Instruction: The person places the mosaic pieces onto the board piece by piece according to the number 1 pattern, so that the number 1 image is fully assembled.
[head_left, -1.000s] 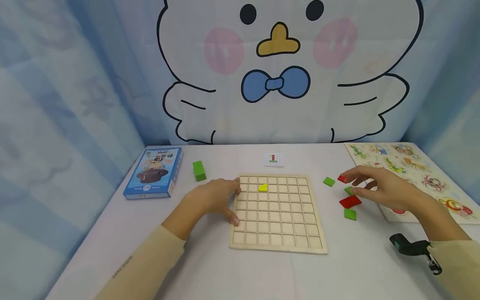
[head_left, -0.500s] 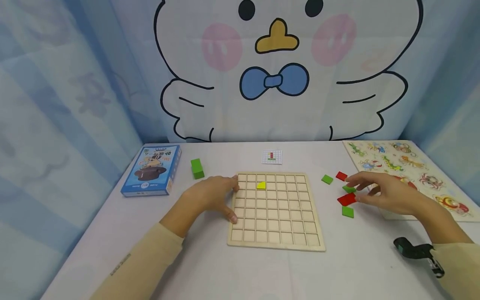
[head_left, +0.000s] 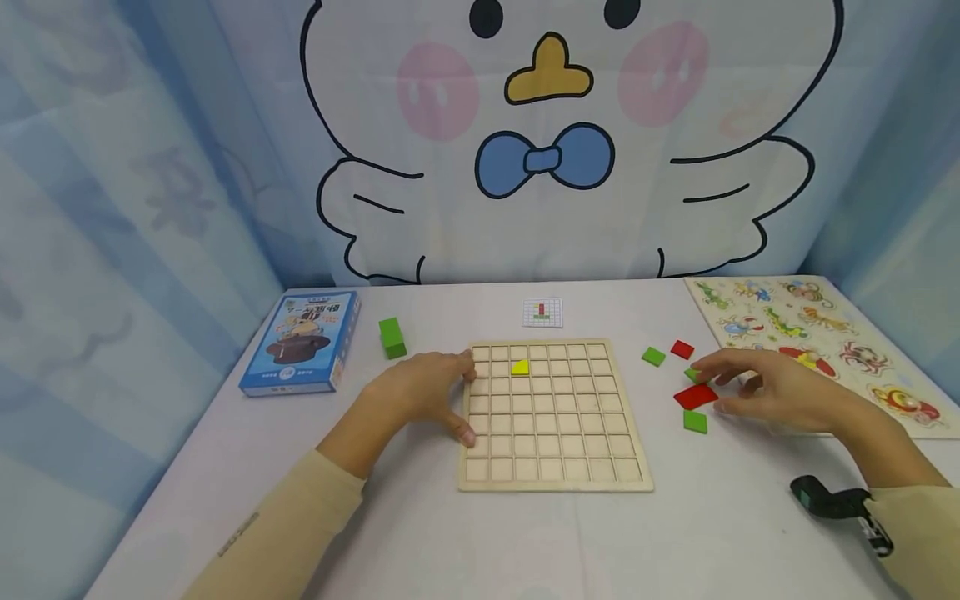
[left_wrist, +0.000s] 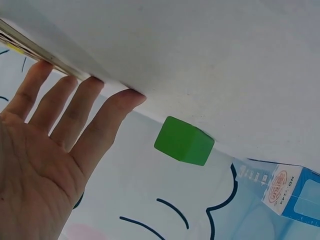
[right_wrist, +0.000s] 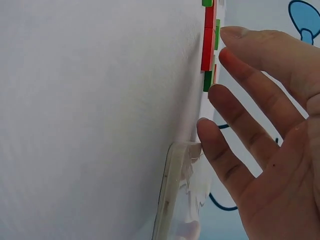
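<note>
A square wooden grid board (head_left: 555, 483) lies on the table, with a yellow piece (head_left: 520, 367) in its upper left part. My left hand (head_left: 412, 392) touches the board's left edge, thumb and fingers spread along it. Beside the board's right side lie small flat pieces: a red tile (head_left: 682, 349), a larger red shape (head_left: 696, 396), and green tiles, one behind (head_left: 653, 357) and one in front (head_left: 695, 422). Over them hovers my right hand (head_left: 780, 387), fingers loosely bent and nothing gripped. It partly hides another green tile (head_left: 693, 376). The right wrist view shows its fingers (right_wrist: 227, 107) apart.
A green block (head_left: 392, 337) and a blue box (head_left: 300, 342) stand at the back left. Behind the board lies a small pattern card (head_left: 542, 312). A board with animal pictures (head_left: 817, 321) lies under and behind my right hand.
My right hand has drawn slightly back from the far red tile, which now shows fully. The grid board has turned a little, its front edge now level. My left hand stays at its edge.
</note>
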